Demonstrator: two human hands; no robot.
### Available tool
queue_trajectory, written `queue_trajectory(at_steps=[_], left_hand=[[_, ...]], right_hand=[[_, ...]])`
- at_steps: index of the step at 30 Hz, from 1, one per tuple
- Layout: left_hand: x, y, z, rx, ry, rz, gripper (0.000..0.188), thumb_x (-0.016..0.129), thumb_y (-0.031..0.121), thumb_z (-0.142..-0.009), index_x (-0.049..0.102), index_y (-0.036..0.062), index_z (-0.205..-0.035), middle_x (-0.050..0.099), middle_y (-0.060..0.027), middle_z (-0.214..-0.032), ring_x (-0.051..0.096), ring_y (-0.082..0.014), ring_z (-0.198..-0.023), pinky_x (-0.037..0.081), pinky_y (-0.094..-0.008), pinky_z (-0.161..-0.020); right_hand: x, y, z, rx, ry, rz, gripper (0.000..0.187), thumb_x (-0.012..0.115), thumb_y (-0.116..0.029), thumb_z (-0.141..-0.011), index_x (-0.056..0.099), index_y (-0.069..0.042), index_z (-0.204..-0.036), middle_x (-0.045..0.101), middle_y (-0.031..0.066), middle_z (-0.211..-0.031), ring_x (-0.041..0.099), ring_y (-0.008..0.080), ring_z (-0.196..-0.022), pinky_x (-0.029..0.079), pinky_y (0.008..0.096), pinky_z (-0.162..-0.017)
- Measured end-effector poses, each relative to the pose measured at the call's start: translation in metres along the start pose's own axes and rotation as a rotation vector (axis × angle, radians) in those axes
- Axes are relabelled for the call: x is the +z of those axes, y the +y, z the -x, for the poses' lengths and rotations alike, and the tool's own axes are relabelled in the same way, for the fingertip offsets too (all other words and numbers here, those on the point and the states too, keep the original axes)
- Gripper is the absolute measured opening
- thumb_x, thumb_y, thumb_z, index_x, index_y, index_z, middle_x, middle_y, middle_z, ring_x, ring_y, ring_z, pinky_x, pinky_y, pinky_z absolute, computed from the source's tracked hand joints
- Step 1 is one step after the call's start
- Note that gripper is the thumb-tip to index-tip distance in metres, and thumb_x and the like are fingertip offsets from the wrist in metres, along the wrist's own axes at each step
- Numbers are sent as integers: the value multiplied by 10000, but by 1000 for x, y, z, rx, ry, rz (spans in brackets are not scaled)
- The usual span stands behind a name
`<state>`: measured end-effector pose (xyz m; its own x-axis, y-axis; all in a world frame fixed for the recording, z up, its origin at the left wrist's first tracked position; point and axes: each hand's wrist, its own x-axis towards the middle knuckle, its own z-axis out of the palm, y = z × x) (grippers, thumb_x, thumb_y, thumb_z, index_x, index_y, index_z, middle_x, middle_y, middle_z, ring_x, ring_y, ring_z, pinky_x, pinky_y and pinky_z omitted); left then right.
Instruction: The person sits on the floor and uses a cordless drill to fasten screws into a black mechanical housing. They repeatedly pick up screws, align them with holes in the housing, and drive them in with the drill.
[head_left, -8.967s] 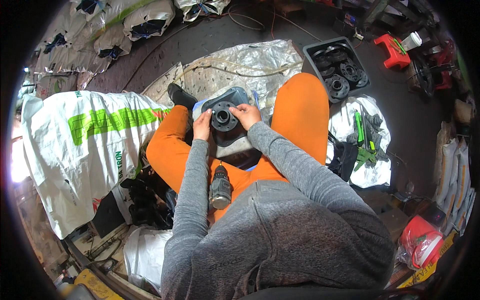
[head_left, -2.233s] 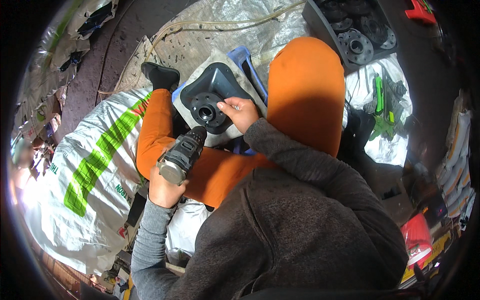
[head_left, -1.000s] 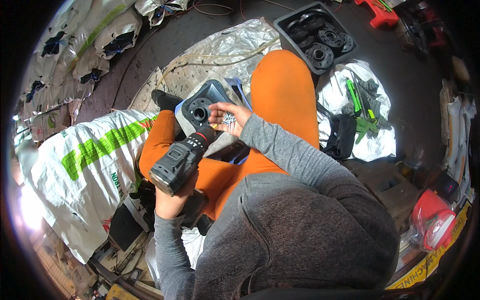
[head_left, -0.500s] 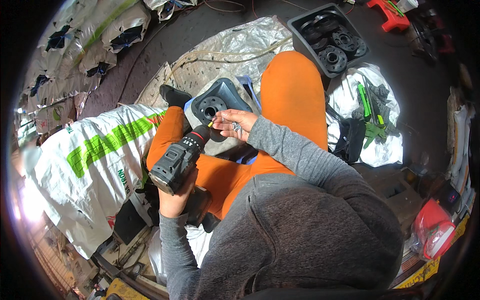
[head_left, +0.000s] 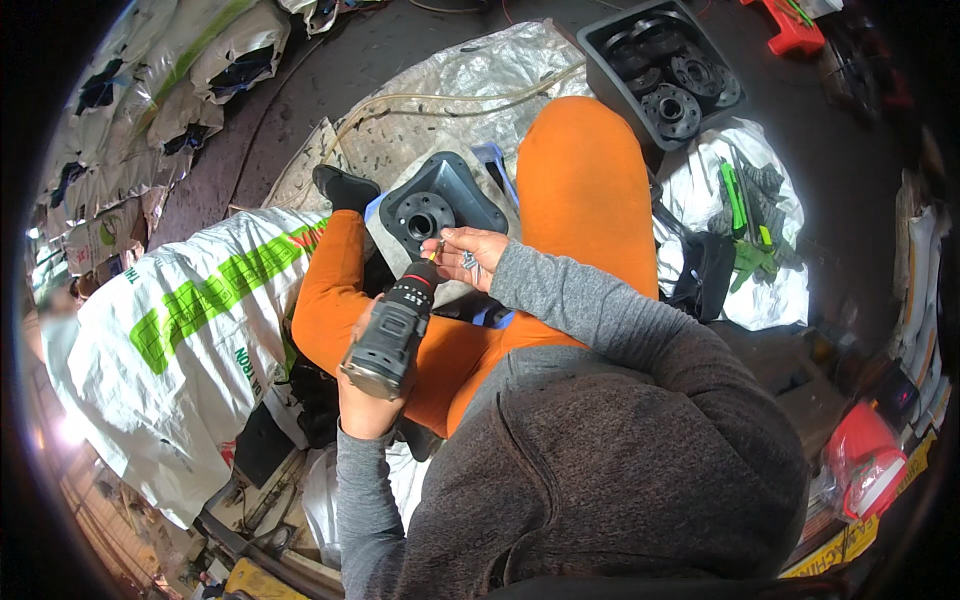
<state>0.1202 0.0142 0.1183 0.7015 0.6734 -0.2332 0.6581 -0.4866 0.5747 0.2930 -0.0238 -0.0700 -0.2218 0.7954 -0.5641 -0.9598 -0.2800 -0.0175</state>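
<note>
My left hand (head_left: 368, 414) is closed round the handle of a black and grey cordless drill (head_left: 388, 340), which points away from me. Small silvery screws (head_left: 469, 261) lie in the bent fingers of my right hand (head_left: 484, 250). Its thumb and fingertips meet at the drill's yellowish bit; whether a screw sits on the tip is too small to tell. Just beyond them rests a dark grey flanged plastic piece (head_left: 472, 194) with rounded corners. A round black hub (head_left: 404, 216) with a central hole and several small holes sits in it, between my orange-clad legs.
A grey bin (head_left: 654, 127) of black round hubs stands at the far right. Nearer, a white sack (head_left: 777, 298) carries a green-handled tool (head_left: 733, 196) and gloves (head_left: 752, 262). A large white and green sack (head_left: 150, 400) fills the left. A hose (head_left: 480, 97) crosses the silvery sheet (head_left: 500, 62).
The drill has swung right and forward, bringing its bit to my right fingertips. My right hand has shifted slightly, still holding the screws.
</note>
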Motion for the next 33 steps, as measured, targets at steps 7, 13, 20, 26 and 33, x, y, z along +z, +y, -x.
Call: queue_trajectory(at_steps=[7,13,20,26,33], left_hand=[[-9,3,-7,-53,-95,40,477,673,48,-728,569,6,-1192,589,-167,-1223,601,-302,-1096,449,-365,-956],[-14,-13,-7,-10,-85,-38,379,678,54,-759,607,10,-1129,653,-144,-1064,631,-288,-991,481,-361,-880],[-19,-8,-6,-77,-132,-37,282,671,59,-771,656,47,-1052,674,-123,-985,657,-280,-891,506,-356,-825],[-13,-5,-15,36,-31,-73,305,679,60,-764,636,41,-1065,660,-130,-1021,658,-260,-910,503,-346,-827],[-19,-12,-30,-326,-123,219,258,694,73,-770,648,16,-1018,671,-105,-933,652,-228,-846,507,-349,-773]], right_hand=[[-2,4,-6,-14,54,11,249,546,-195,-952,471,-21,-1112,631,149,-1074,639,255,-994,572,385,-785],[0,0,-7,-49,62,189,207,563,-207,-947,469,-51,-1045,641,154,-1069,657,250,-953,567,387,-777],[0,2,-8,-38,63,246,192,573,-203,-941,474,-65,-1029,648,153,-1059,663,246,-929,563,387,-773],[2,2,-6,-7,102,210,203,563,-239,-949,491,-80,-1053,661,134,-1018,666,226,-909,558,359,-756],[-26,11,-2,-96,422,311,227,532,-293,-966,590,-82,-1024,511,-28,-689,473,59,-517,383,214,-412]])
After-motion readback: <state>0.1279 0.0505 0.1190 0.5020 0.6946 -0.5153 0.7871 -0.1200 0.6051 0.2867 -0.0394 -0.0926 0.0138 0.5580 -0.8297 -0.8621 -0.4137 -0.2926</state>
